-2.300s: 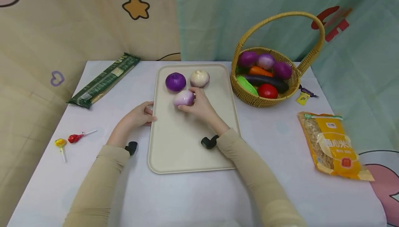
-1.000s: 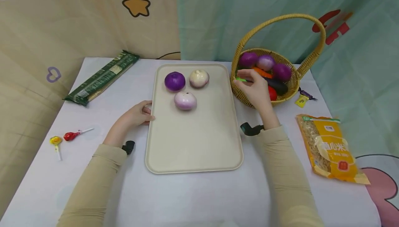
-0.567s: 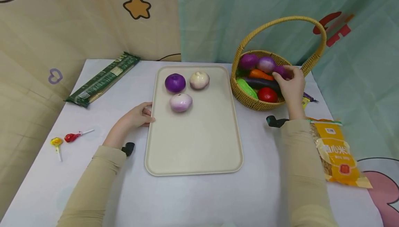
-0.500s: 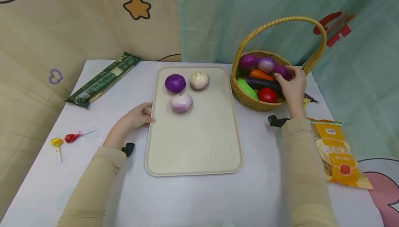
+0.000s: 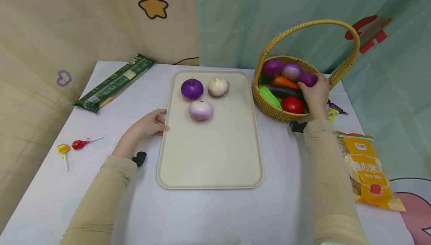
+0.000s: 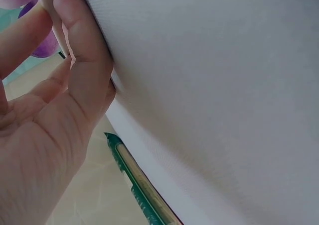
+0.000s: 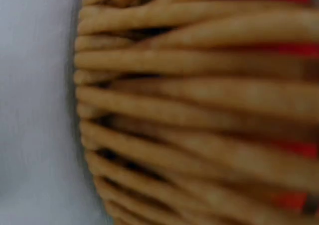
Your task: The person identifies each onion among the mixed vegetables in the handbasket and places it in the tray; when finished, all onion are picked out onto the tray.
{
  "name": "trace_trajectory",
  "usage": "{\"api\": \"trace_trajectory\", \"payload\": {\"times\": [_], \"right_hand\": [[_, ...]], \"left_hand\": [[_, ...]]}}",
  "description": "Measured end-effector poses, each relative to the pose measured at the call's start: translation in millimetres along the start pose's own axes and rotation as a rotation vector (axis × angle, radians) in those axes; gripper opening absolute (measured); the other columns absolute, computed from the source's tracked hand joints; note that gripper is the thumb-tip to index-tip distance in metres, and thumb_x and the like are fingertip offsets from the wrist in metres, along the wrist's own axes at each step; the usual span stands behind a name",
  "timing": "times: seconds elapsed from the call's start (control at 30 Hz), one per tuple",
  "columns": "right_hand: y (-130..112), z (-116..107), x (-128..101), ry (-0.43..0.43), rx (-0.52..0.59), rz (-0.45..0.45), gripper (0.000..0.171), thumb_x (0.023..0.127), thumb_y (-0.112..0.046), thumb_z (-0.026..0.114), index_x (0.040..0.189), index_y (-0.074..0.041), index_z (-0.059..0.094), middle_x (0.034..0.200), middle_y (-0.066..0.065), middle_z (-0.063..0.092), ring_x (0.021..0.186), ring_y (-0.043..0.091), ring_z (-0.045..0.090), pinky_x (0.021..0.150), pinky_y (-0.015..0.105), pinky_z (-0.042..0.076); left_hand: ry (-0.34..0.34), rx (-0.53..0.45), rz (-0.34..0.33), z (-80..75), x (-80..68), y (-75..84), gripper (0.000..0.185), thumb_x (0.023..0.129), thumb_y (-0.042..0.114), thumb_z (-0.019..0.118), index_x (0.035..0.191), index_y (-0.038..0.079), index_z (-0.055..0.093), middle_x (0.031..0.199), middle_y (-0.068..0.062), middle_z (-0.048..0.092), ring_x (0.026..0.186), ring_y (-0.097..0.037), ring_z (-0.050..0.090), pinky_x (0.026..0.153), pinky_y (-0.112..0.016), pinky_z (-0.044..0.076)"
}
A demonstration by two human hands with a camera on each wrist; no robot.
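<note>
In the head view, my left hand [image 5: 148, 125] holds the left rim of a beige tray [image 5: 210, 155]. The left wrist view shows the tray's edge [image 6: 54, 11] pinched between thumb and fingers. On the tray lie a dark purple onion [image 5: 192, 89], a whitish onion [image 5: 218, 86] and a pale purple onion [image 5: 201, 110]. My right hand [image 5: 316, 91] reaches into a wicker basket [image 5: 274, 115] and grips a purple onion [image 5: 308, 80] at its right side. Some fingertips are hidden. Only the basket's weave [image 7: 199, 105] and red glimpses behind it fill the right wrist view.
Also in the basket are two more onions [image 5: 291, 71], a carrot [image 5: 284, 82], an eggplant [image 5: 286, 92], a green vegetable [image 5: 270, 97] and a tomato [image 5: 292, 105]. Around stand a noodle pack [image 5: 116, 84], lollipops [image 5: 79, 144], wrapped candies [image 5: 332, 113] and an orange bag [image 5: 368, 170].
My right hand has let go of the pale purple onion on the tray, moved right into the basket and taken hold of a purple onion. The left hand stays at the tray's rim.
</note>
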State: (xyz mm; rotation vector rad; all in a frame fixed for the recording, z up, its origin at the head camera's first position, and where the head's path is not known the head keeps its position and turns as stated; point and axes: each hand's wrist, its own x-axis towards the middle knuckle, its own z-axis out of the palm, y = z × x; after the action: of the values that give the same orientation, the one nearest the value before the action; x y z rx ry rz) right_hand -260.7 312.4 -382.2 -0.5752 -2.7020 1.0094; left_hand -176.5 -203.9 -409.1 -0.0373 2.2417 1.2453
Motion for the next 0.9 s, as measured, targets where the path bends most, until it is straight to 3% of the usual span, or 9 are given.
{"api": "trace_trajectory", "payload": {"times": [0.37, 0.63, 0.77, 0.9], "right_hand": [[8, -2, -18, 0.079, 0.16, 0.039, 0.069, 0.091, -0.038, 0.067, 0.147, -0.009, 0.04, 0.15, 0.013, 0.04, 0.139, 0.028, 0.037, 0.12, 0.037, 0.032], [-10, -14, -39, 0.142, 0.291, 0.011, 0.065, 0.087, -0.044, 0.072, 0.141, -0.018, 0.048, 0.143, 0.006, 0.047, 0.123, 0.015, 0.047, 0.107, 0.025, 0.045], [-31, -20, -57, 0.107, 0.377, -0.041, 0.06, 0.086, -0.042, 0.074, 0.138, -0.021, 0.051, 0.139, 0.0, 0.05, 0.116, 0.011, 0.053, 0.102, 0.023, 0.05], [-54, -17, -80, 0.015, 0.492, -0.126, 0.054, 0.087, -0.035, 0.075, 0.136, -0.022, 0.054, 0.136, -0.005, 0.051, 0.119, 0.012, 0.055, 0.101, 0.023, 0.051]], "left_hand": [[-0.008, 0.023, 0.006, 3.3, 1.4, -2.7, 0.074, 0.095, 0.001, 0.06, 0.155, -0.003, 0.016, 0.121, -0.024, 0.047, 0.087, -0.014, 0.058, 0.078, -0.023, 0.06], [-0.007, 0.036, 0.007, 1.8, 0.0, -0.2, 0.075, 0.095, 0.003, 0.061, 0.155, -0.003, 0.015, 0.121, -0.025, 0.047, 0.088, -0.016, 0.059, 0.077, -0.023, 0.058], [0.006, 0.043, 0.011, 0.3, 0.4, -0.8, 0.075, 0.095, 0.002, 0.061, 0.155, -0.003, 0.016, 0.121, -0.025, 0.047, 0.087, -0.016, 0.058, 0.077, -0.023, 0.059], [0.019, 0.033, 0.011, -1.0, 0.6, -2.5, 0.075, 0.095, 0.002, 0.061, 0.155, -0.002, 0.016, 0.12, -0.025, 0.047, 0.088, -0.016, 0.058, 0.078, -0.024, 0.06]]}}
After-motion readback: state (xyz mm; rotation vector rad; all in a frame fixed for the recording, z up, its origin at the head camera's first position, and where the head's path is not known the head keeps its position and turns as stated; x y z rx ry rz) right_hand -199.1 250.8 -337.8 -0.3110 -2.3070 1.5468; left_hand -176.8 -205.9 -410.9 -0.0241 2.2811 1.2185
